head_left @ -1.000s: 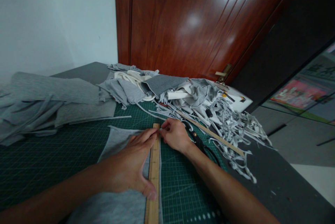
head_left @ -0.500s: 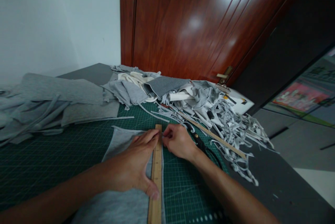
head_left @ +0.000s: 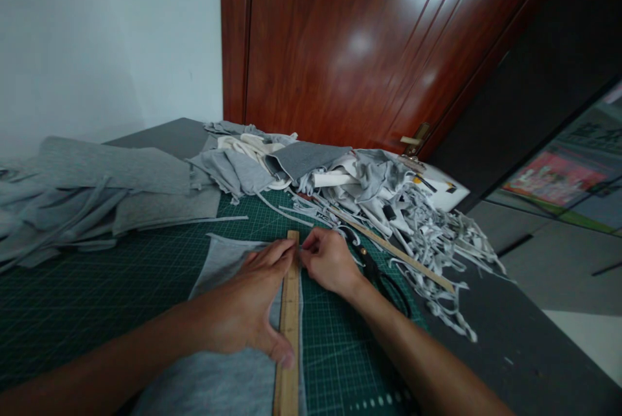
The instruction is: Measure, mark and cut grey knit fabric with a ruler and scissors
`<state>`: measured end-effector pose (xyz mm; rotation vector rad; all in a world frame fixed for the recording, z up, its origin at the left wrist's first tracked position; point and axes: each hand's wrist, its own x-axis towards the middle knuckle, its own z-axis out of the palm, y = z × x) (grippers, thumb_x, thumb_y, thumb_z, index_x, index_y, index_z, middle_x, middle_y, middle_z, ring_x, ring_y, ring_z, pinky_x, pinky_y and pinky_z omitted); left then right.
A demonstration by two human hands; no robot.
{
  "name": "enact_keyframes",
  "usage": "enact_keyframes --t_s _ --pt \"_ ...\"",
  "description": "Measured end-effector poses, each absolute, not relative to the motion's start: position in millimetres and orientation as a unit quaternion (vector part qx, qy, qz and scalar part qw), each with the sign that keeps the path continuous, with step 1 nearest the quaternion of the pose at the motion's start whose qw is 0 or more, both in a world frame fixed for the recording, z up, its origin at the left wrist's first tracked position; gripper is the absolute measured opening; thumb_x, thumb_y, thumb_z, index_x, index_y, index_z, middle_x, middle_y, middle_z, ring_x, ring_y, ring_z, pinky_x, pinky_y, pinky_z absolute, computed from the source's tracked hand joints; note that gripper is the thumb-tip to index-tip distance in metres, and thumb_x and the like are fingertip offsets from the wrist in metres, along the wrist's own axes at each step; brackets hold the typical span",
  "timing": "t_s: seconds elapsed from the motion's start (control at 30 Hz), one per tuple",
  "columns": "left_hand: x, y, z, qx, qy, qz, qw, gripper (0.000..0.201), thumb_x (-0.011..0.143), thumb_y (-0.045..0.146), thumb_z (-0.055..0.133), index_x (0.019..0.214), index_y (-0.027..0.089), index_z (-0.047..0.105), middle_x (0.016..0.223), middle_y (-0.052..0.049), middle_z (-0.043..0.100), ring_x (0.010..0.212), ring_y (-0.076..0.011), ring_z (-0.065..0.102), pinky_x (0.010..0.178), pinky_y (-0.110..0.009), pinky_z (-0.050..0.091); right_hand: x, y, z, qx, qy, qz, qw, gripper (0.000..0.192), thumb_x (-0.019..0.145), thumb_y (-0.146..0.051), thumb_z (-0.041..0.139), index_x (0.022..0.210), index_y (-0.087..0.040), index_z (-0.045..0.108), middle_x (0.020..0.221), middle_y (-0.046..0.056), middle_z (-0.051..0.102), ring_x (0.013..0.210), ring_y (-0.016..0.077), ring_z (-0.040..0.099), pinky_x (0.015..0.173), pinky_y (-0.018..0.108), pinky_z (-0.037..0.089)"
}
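My left hand (head_left: 243, 309) lies flat, fingers spread, on a grey fabric piece (head_left: 223, 257) and presses a wooden ruler (head_left: 290, 302) down along the fabric's right edge; thumb and fingertips rest on the ruler. A narrow margin of fabric shows to the right of the ruler. My right hand (head_left: 330, 260) sits at the ruler's far end on its right side, with thumb and fingers pinched together. What is between those fingers is hidden. Everything lies on a green gridded cutting mat (head_left: 97, 293).
Black-handled scissors (head_left: 372, 267) lie just right of my right wrist. A long wooden stick (head_left: 403, 257) crosses a heap of grey fabric strips (head_left: 432, 228). Folded grey cloth (head_left: 97, 183) is piled at the left. A brown door (head_left: 364, 40) stands behind; the table's edge (head_left: 525, 338) runs along the right.
My right hand has drawn slightly nearer along the ruler's far end, its fingers staying pinched. The left hand still presses the ruler; the view shifted a little.
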<state>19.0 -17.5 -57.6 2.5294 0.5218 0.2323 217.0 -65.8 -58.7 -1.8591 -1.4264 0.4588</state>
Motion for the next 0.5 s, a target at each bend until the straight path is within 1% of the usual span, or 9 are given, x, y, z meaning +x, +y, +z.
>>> enact_keyframes --t_s 0.1,0.23,0.37,0.5 --pt "20.7 -18.3 -54.2 0.94 0.198 0.081 0.267 0.137 0.061 0.065 0.089 0.172 0.015 0.026 0.179 -0.027 0.025 0.165 -0.0496 0.023 0.131 -0.064 0.025 208.7 -76.9 -55.8 -0.724 -0.559 0.172 0.367 0.023 0.078 0.0 0.068 0.073 -0.022 0.062 0.062 -0.004 0.064 0.057 0.0147 0.059 0.054 0.024 0.038" --pt "22.6 -18.2 -52.5 0.937 0.21 0.061 0.273 0.14 0.058 0.064 0.091 0.17 0.01 0.027 0.179 -0.028 0.021 0.166 -0.048 0.02 0.133 -0.063 0.022 196.4 -98.4 -52.2 -0.72 -0.562 0.176 0.367 0.026 0.076 0.004 0.066 0.071 -0.021 0.061 0.064 -0.005 0.062 0.06 0.0144 0.058 0.055 0.024 0.037" --pt "21.8 -17.5 -56.8 0.932 0.219 0.064 0.283 0.14 0.057 0.06 0.094 0.171 0.013 0.026 0.18 -0.027 0.018 0.167 -0.0479 0.018 0.134 -0.064 0.021 185.5 -120.0 -52.7 -0.717 -0.559 0.196 0.369 0.028 0.075 0.007 0.064 0.07 -0.021 0.059 0.063 -0.006 0.061 0.058 0.0133 0.056 0.053 0.023 0.034" --pt "20.7 -18.0 -60.4 0.932 0.212 0.081 0.282 0.138 0.058 0.058 0.094 0.171 0.018 0.026 0.181 -0.025 0.02 0.166 -0.048 0.018 0.132 -0.066 0.023 174.8 -141.3 -55.4 -0.711 -0.555 0.22 0.372 0.029 0.075 0.007 0.061 0.07 -0.021 0.058 0.061 -0.007 0.058 0.054 0.0119 0.054 0.049 0.022 0.03"
